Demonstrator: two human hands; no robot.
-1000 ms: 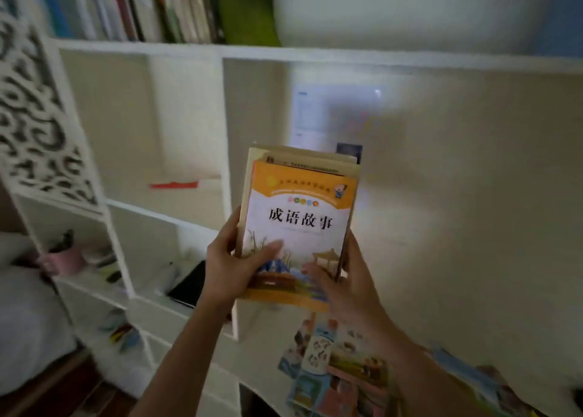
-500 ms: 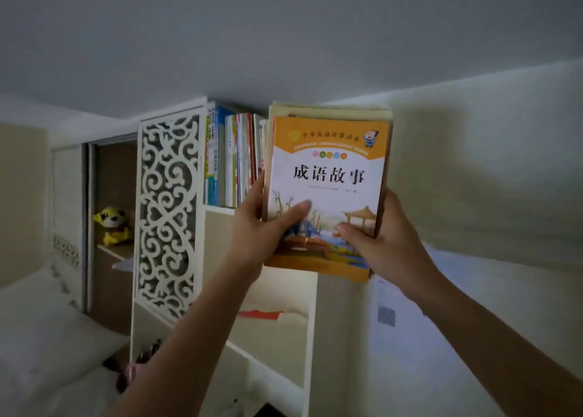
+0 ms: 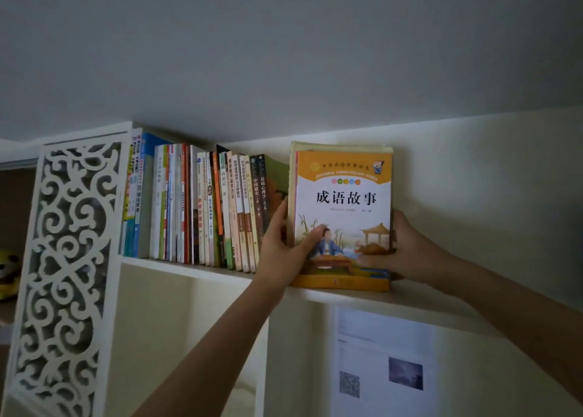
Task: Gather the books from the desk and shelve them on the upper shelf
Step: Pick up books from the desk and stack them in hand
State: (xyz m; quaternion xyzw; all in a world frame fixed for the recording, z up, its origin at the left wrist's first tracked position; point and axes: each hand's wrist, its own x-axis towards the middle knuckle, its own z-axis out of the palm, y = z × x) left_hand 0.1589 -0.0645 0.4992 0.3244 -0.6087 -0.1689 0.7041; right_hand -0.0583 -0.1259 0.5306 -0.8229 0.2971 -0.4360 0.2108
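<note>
Books (image 3: 342, 214) held upright on the upper shelf (image 3: 419, 296), front cover toward the camera

The small stack stands with its long axis vertical and its bottom edge resting on the shelf board, the orange and white cover with title on top facing out, spines at the left side. The left hand (image 3: 285, 249) grips the left edge, thumb curled on the cover and fingers behind; the right hand (image 3: 407, 252) grips the right edge in the same way, thumb on the lower cover. The stack is just right of the row of shelved books (image 3: 202, 208), with a narrow gap between. A white carved panel (image 3: 66, 259) closes the shelf at the left, and a printed sheet (image 3: 381, 353) hangs on the wall under the shelf
</note>
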